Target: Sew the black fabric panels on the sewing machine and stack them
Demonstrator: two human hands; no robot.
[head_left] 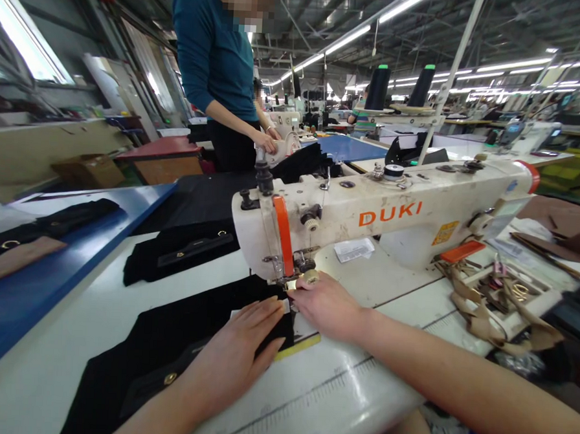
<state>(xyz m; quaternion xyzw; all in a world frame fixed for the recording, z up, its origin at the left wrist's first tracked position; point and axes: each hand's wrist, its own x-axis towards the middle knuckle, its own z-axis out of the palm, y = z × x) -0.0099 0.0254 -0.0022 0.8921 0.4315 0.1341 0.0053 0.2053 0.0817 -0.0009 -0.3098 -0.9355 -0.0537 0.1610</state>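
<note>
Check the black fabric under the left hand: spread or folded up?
Spread: the black fabric lies flat across the white table, left hand over it. Any folded edge: cannot tell.

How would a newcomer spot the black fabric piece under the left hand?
Find the white DUKI sewing machine, then its upright orange strip. Below it, the black fabric piece stretches toward the picture's lower left. Unlike the similar black piece farther back, it lies under the left hand.

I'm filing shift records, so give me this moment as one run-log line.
left hand: resting on black fabric | right hand: at sewing machine, needle end | second black piece: left of machine
</note>
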